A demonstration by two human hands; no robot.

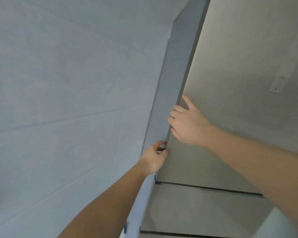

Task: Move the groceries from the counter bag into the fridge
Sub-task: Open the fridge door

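A tall grey fridge fills the right side, its upper door (230,100) closed. My left hand (154,157) has its fingers curled onto the door's left edge near the lower corner. Higher up, my right hand (186,121) rests on the door front with its fingertips hooked over the same edge. A dark seam separates the upper door from a lower door (196,208) beneath it. No groceries and no bag are in view.
A pale wall covered with creased white sheeting (67,100) stands close on the left, almost touching the fridge's dark side panel (175,74). A small white strip (279,83) is stuck on the upper door at right.
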